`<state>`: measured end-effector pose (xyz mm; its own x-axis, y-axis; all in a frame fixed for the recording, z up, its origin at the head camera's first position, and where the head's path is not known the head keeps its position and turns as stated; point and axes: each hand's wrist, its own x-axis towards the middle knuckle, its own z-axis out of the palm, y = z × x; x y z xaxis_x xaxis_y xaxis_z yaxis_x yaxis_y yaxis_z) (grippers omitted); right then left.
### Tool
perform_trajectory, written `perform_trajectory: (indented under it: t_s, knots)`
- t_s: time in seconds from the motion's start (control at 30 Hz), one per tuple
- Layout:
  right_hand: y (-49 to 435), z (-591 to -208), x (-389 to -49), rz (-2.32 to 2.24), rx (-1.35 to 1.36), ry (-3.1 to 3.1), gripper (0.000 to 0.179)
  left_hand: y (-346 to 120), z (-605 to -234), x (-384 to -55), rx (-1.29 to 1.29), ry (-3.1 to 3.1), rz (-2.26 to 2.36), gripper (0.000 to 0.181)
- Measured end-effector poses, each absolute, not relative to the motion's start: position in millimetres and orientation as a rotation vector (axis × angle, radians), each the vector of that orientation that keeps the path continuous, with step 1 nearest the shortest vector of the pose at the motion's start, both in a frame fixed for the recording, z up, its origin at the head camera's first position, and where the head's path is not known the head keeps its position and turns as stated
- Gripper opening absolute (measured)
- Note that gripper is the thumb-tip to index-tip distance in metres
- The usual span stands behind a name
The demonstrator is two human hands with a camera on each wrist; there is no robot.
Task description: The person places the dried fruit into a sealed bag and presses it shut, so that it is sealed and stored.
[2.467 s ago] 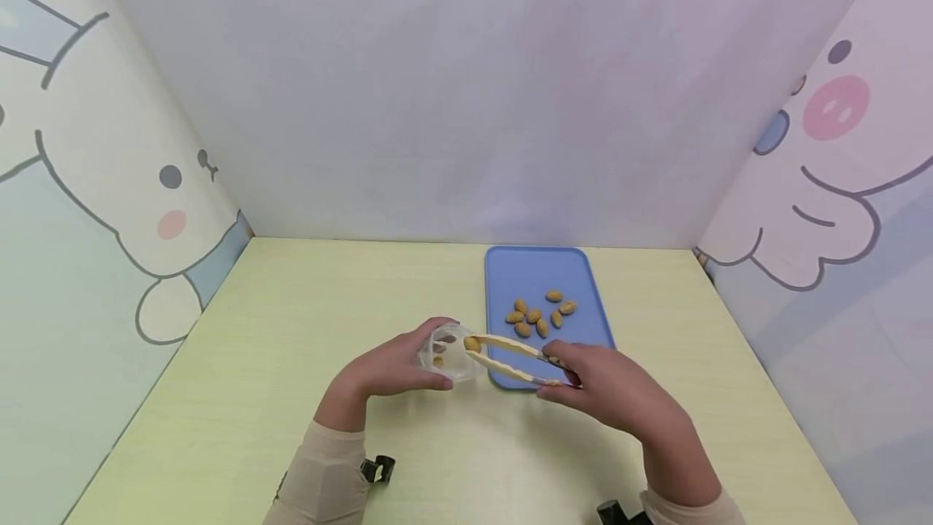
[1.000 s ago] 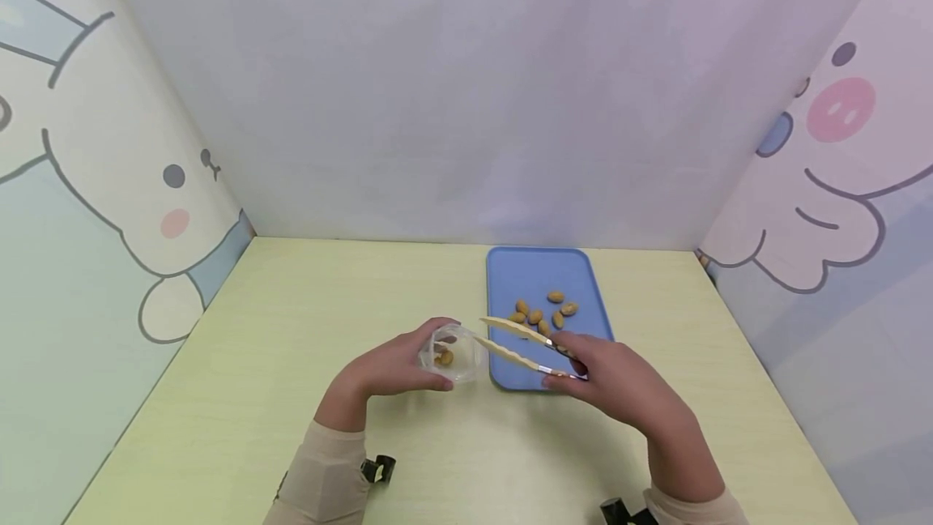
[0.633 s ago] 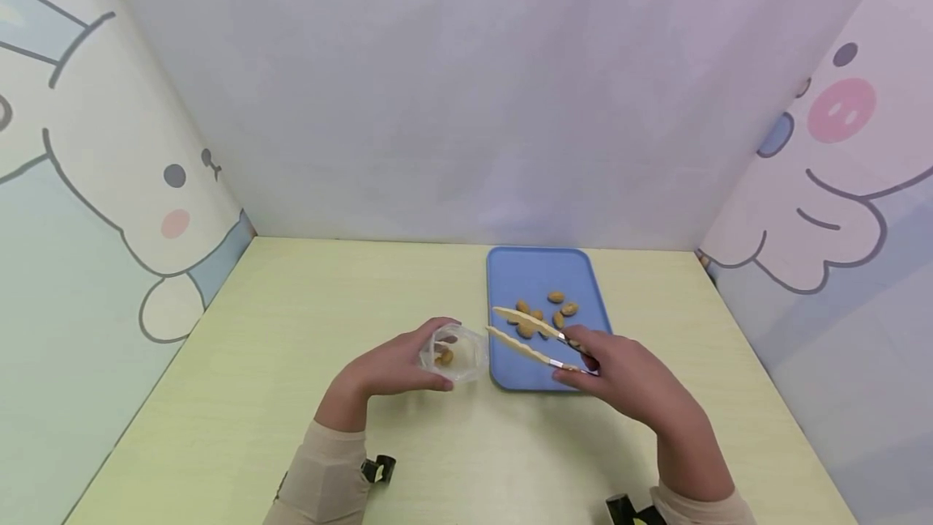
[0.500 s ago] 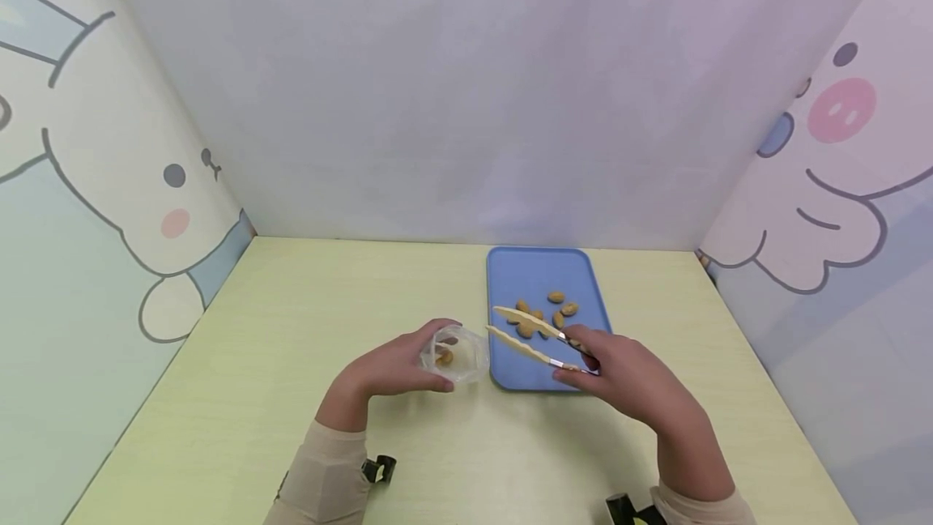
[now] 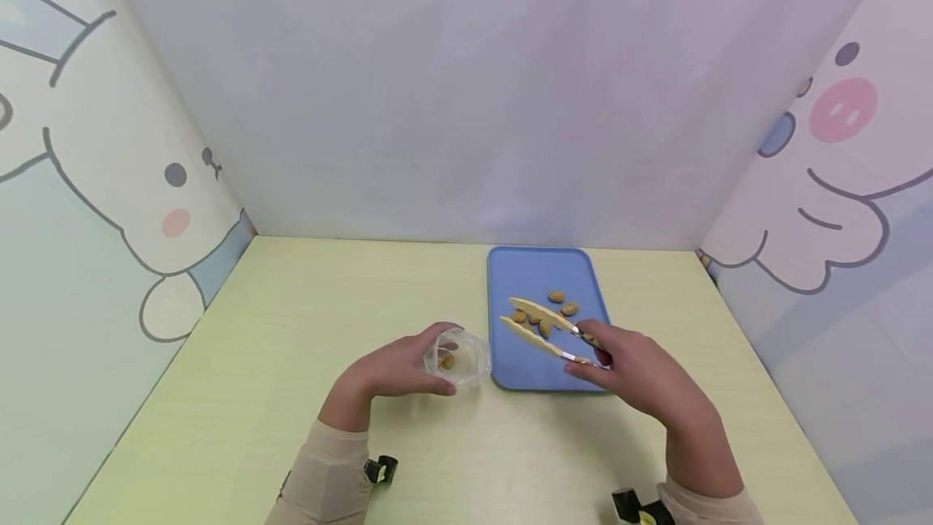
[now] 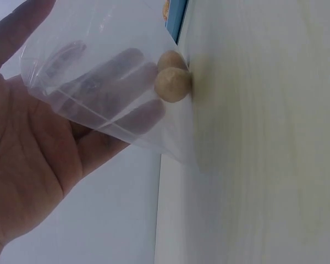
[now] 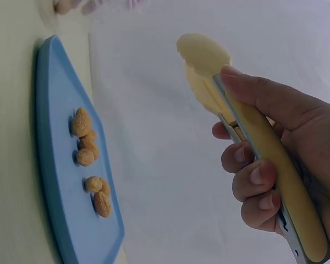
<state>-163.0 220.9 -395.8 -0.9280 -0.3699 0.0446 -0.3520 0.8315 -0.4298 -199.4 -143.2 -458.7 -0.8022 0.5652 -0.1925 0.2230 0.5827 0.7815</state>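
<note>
I see the left hand [image 5: 401, 364] gripping a clear container [image 5: 474, 359], nuts [image 6: 173, 85] at its bottom, near the left edge of the blue tray [image 5: 539, 270]. The right hand [image 5: 641, 363] holds tongs [image 5: 543, 313], tips parted above the tray's nuts. The tray's far edge sits by the back wall [image 5: 452, 104]; I have bench [image 5: 364, 282] either side, wider at left.

Bright head view, soft shadows on table [image 5: 350, 290], dimmer wrist views

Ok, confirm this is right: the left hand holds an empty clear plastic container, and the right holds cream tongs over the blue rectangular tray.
Not empty: the left wrist view shows round brown nuts inside the clear plastic container in the left hand. The right hand does hold the cream tongs over the blue rectangular tray.
</note>
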Motion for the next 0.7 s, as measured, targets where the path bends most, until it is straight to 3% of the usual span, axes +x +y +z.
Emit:
perform_trajectory:
  t_s: [0.7]
  knots:
    - [259.8,-415.0,-183.8,-0.727,-0.385,2.900,0.040,-141.2,-457.9,-199.8,0.615,2.408,1.062,0.080]
